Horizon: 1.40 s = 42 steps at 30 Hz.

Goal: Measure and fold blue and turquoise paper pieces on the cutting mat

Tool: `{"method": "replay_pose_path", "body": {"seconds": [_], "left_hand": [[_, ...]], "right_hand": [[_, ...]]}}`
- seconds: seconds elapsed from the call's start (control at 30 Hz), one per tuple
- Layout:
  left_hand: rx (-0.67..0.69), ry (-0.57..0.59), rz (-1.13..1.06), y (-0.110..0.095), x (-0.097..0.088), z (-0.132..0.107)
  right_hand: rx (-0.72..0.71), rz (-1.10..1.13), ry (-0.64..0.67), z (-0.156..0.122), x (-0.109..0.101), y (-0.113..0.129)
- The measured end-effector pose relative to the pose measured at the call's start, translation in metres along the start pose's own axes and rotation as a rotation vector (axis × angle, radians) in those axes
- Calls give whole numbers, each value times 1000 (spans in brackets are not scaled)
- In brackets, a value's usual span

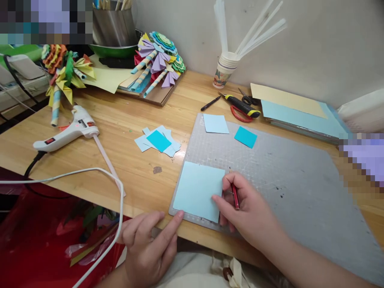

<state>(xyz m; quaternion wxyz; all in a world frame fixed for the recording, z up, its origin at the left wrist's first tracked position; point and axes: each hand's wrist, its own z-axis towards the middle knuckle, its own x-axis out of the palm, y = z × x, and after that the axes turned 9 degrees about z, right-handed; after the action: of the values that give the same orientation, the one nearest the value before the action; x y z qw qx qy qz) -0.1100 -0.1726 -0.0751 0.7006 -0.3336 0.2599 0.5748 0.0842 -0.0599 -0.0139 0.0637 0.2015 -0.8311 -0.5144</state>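
A light blue square of paper [198, 191] lies flat on the near left corner of the grey cutting mat [288, 188]. My right hand [240, 204] is at the square's right edge, thumb on the paper, with a dark red pencil [235, 196] held in its curled fingers. At the near edge, the index fingertip of my left hand [153, 240] reaches the paper's lower left side; its fingers are apart and hold nothing. Farther up the mat are a smaller pale blue piece of paper [215, 123] and a turquoise piece of paper [246, 137].
Left on the table are a white glue gun [70, 128] with a cable and a pile of cut paper [159, 141]. Behind lie paper flowers [159, 60], a black pen [210, 103], a yellow-black cutter [242, 105], scissors [246, 96], paper cups [225, 69] holding sticks, and stacked paper sheets [300, 118].
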Motion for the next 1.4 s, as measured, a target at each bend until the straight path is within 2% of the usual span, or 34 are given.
{"method": "replay_pose_path", "body": {"seconds": [0.33,0.53,0.63,0.83,0.97,1.2,1.4], "left_hand": [[-10,-8,-34,-6,5,1],[10,-17,-25,-4,5,0],[38,-27,2,-5,5,2],[9,-42,-50,-10,6,11],[19,-51,-56,-9,7,12],[9,-43,-61,-9,8,11],[28,-21,-38,-7,6,13]], "right_hand": [[41,-80,-4,-3,-5,2],[37,-105,-62,-4,-1,5],[4,-149,-49,-1,-3,2],[-124,-405,-84,3,-9,-2],[-134,-477,-78,4,-9,1],[-63,-448,-63,7,-7,6],[-67,-409,-32,6,-10,4]]}}
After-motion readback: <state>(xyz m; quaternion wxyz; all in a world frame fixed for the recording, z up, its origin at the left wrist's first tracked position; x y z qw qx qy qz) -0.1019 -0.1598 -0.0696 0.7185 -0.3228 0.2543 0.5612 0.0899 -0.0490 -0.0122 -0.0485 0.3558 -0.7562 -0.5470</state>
